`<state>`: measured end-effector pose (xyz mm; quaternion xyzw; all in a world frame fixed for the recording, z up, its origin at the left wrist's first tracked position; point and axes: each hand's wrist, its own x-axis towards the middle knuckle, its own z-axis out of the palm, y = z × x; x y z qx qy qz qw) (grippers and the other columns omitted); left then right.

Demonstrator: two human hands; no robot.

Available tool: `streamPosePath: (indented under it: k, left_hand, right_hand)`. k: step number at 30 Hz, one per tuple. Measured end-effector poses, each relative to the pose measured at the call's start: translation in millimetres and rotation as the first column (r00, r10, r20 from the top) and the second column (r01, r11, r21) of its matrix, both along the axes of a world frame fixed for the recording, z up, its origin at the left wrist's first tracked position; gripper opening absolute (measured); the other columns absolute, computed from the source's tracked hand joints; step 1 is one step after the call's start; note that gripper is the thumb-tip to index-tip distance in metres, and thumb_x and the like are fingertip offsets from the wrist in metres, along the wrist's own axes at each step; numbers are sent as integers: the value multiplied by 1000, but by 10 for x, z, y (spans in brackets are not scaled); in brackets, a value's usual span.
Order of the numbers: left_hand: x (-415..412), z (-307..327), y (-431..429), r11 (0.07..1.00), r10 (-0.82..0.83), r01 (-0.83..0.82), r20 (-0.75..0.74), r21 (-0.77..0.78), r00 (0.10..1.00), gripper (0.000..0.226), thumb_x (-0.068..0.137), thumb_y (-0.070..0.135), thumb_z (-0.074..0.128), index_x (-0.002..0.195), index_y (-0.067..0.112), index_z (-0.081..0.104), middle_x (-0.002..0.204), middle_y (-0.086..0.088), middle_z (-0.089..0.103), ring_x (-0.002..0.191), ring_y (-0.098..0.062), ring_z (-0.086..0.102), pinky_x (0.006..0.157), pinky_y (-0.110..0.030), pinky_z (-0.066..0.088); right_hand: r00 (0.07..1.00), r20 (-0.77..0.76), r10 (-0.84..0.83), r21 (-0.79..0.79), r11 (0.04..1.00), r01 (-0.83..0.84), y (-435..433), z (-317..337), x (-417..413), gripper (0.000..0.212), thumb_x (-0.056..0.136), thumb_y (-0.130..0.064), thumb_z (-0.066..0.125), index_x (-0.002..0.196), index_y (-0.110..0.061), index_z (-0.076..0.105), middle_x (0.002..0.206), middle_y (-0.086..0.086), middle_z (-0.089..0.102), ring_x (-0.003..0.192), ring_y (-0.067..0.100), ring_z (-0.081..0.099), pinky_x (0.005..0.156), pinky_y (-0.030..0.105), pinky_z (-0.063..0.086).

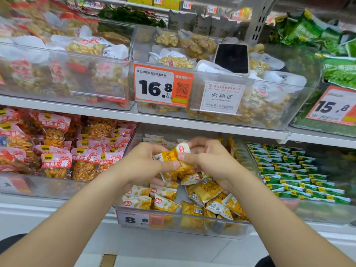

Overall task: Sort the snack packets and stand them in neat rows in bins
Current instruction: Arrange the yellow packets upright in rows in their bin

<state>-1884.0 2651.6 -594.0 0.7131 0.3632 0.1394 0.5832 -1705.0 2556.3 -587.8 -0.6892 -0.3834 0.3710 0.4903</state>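
Small yellow-and-white snack packets lie jumbled in a clear plastic bin on the lower shelf, marked 8.8. Above that bin both my hands meet over a bunch of the same packets. My left hand grips the bunch from the left, thumb pressed on its front. My right hand holds it from the right, fingers curled over the top of a white-ended packet. Several packets stand at the bin's back, partly hidden by my hands.
Left of the bin is a bin of red-labelled peanut packets; right of it, green packets stand in neat rows. On the upper shelf are clear bins of peanut bags, with a black phone lying on one, and price tags 16.8 and 15.8.
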Motion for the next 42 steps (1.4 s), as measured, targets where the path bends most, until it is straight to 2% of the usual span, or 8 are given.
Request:
streamPosePath:
  k: [3, 6, 11, 16, 29, 36, 40, 42]
  left_hand:
    - [41, -28, 62, 984, 176, -176, -8, 30, 984, 33, 89, 33, 84, 109, 14, 68, 108, -5, 72, 71, -28, 79, 82, -50, 65]
    - [63, -34, 66, 963, 259, -254, -41, 95, 965, 37, 91, 34, 82, 111, 16, 57, 103, 11, 52, 65, -25, 78, 83, -50, 65]
    - [102, -93, 57, 947, 267, -241, -102, 213, 958, 48, 93, 32, 77, 134, 13, 59, 108, 4, 58, 61, -20, 77, 75, -46, 66]
    - [105, -114, 21, 941, 221, -161, -181, 296, 958, 25, 96, 34, 74, 110, 18, 62, 110, 2, 60, 62, -18, 77, 74, -44, 66]
    - [127, -112, 67, 934, 231, -172, -159, 313, 960, 25, 93, 29, 77, 75, 24, 59, 79, 5, 57, 83, -25, 72, 84, -49, 62]
    - [168, -184, 96, 943, 245, -211, -107, 256, 964, 28, 95, 28, 72, 80, 26, 49, 94, -7, 61, 90, -35, 76, 87, -51, 63]
    - [223, -165, 29, 966, 233, -225, -52, 124, 971, 15, 99, 22, 73, 92, 18, 60, 115, -4, 61, 89, -23, 74, 77, -38, 66]
    - [252, -175, 5, 975, 208, -201, -62, 99, 976, 31, 98, 25, 74, 123, 11, 62, 122, -3, 61, 91, -19, 72, 77, -34, 65]
  right_hand:
    - [958, 240, -158, 51, 987, 150, 172, -140, 135, 19, 91, 2, 68, 98, -16, 69, 103, 13, 78, 88, 27, 76, 82, 43, 65]
    - [608, 792, 53, -128, 989, 80, 317, -363, 245, 30, 89, -8, 61, 115, -20, 69, 114, 7, 71, 109, 27, 66, 93, 42, 59]
    - [381, 806, 454, -502, 864, 33, 432, -484, 207, 53, 85, -61, 61, 125, -25, 58, 126, 5, 62, 124, 31, 57, 102, 45, 48]
    - [239, 755, 611, -644, 760, 93, 521, -392, 275, 72, 78, -75, 56, 134, -30, 58, 132, 2, 61, 140, 30, 37, 112, 57, 23]
    - [338, 624, 705, -755, 655, 27, 235, 156, 63, 31, 79, -46, 74, 80, -19, 59, 89, 2, 59, 109, 32, 47, 112, 59, 19]
    - [369, 440, 819, -805, 542, -242, -111, 83, -40, 54, 81, -54, 76, 118, -14, 75, 112, 9, 75, 104, 28, 68, 95, 48, 58]
    - [572, 659, 489, -516, 847, -129, -110, -3, 114, 64, 93, -69, 59, 72, -9, 71, 59, 2, 64, 53, 8, 57, 64, 34, 49]
    - [574, 793, 203, -269, 963, 30, -47, -90, 227, 56, 96, -63, 60, 82, -11, 71, 63, 1, 68, 66, 8, 63, 71, 32, 49]
